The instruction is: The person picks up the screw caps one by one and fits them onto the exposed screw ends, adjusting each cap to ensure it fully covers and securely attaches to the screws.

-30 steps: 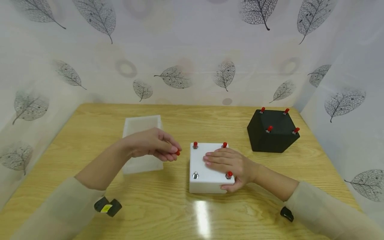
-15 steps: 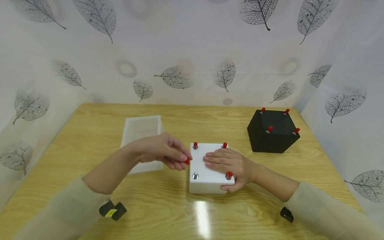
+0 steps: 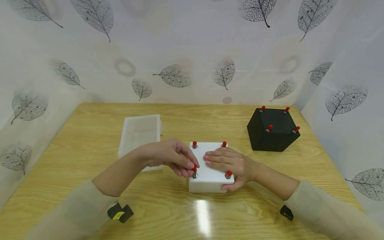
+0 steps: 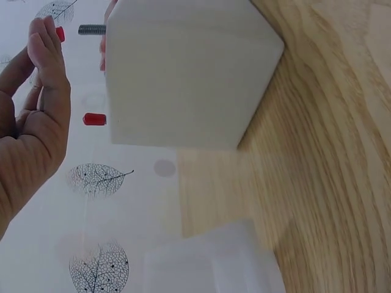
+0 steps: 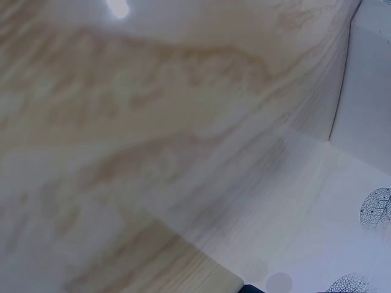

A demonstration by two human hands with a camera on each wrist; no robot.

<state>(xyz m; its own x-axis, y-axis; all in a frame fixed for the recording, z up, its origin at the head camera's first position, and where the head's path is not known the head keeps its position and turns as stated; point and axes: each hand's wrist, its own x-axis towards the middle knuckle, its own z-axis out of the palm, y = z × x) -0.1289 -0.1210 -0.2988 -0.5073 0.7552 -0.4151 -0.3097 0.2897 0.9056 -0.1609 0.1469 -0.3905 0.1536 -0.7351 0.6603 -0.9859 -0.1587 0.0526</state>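
My left hand [image 3: 180, 158] pinches a small red cap [image 3: 194, 169] between thumb and fingertips, right over the front-left metal stud [image 3: 195, 175] of a white box [image 3: 207, 184]. In the left wrist view, a narrow gap shows between the held red cap [image 4: 60, 34] and the bare threaded stud [image 4: 91, 29]. Red caps cover the box's other studs, such as the back-left red cap [image 3: 194, 144]. My right hand [image 3: 232, 163] rests on the box's top with fingers straight, its thumb against the front side by the right corner.
Left of the white box stands an open white tray [image 3: 127, 133], partly behind my left arm. A black box [image 3: 270, 138] with several red-capped studs is at the back right of the wooden table [image 3: 162, 213]. Leaf-patterned cloth [image 3: 186, 40] hangs behind and at both sides.
My left hand has moved right and toward me with the red cap, from beside the white box to over its front-left stud. My right hand stays on the box.
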